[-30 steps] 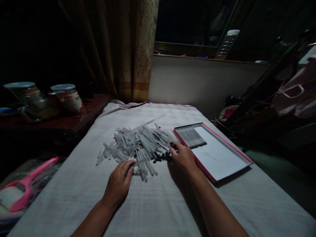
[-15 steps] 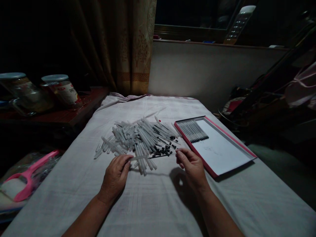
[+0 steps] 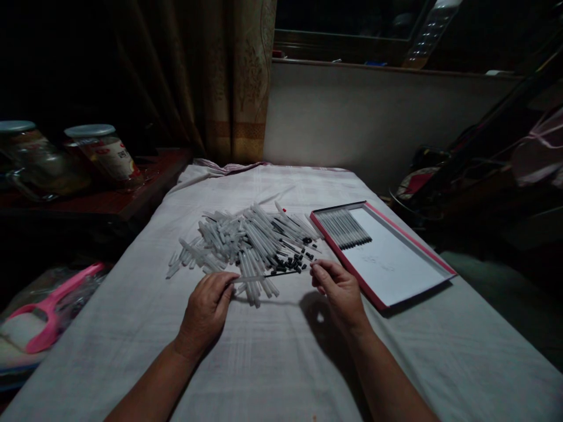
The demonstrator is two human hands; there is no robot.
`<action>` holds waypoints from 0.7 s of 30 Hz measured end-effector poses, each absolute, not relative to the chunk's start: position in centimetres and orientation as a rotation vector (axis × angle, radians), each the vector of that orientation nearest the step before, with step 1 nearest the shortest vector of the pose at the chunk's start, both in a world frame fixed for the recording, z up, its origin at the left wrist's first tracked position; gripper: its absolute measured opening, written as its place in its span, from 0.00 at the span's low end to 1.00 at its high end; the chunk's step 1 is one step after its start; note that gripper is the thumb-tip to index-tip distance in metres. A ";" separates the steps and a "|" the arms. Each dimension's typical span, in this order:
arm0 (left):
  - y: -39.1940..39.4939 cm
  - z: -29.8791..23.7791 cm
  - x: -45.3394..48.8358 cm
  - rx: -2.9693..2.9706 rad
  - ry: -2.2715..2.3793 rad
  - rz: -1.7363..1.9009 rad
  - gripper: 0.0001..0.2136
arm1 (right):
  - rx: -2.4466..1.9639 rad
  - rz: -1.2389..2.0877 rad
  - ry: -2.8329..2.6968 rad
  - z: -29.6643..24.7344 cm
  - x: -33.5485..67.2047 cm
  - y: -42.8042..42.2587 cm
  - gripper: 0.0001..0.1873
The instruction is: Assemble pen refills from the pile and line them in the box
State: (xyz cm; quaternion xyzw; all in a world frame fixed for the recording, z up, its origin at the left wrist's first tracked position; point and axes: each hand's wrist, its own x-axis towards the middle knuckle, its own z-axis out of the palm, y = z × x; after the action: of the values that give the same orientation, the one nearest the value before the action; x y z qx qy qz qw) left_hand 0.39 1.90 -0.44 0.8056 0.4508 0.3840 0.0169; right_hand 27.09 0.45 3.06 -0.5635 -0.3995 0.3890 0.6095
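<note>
My left hand (image 3: 210,306) is closed on a translucent pen barrel (image 3: 247,279), held level above the table. A thin pen refill (image 3: 282,274) with dark ink reaches from the barrel's right end toward my right hand (image 3: 336,288), whose thumb and fingers pinch its far end. Part of the refill looks to be inside the barrel. Just beyond both hands lies a loose pile of frosted pen barrels and caps (image 3: 224,231). Small black plugs (image 3: 290,262) are scattered at the pile's right side, near my right fingertips.
A shallow red-edged box (image 3: 409,258) on the right holds a row of pens (image 3: 345,227). A pale checked cloth (image 3: 246,363) covers the table. Lidded jars (image 3: 105,155) stand on a dark cabinet to the left, with a pink-handled item (image 3: 53,310) below.
My right hand has come slightly closer to my left, and a little less dark refill shows between them. The whole view has shifted slightly.
</note>
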 end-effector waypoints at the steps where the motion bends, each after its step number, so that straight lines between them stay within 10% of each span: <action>1: 1.9 -0.5 0.4 2.507 1.407 1.186 0.09 | -1.307 0.897 -0.921 3.1 27.1 0.5 0.17; 12: 1.3 -0.1 1.0 2.550 1.313 1.102 0.11 | -1.247 1.032 -1.443 1.5 25.0 0.1 0.21; 21: 1.7 -0.8 0.7 2.379 1.390 1.169 0.11 | -1.696 0.425 -2.205 1.8 24.1 3.4 0.14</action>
State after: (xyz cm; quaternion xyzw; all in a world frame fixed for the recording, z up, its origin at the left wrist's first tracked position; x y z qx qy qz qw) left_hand 0.68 1.72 -0.79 0.7926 0.4631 0.3896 0.0742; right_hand 24.11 3.41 1.81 -0.5945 -0.7731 0.1491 0.1631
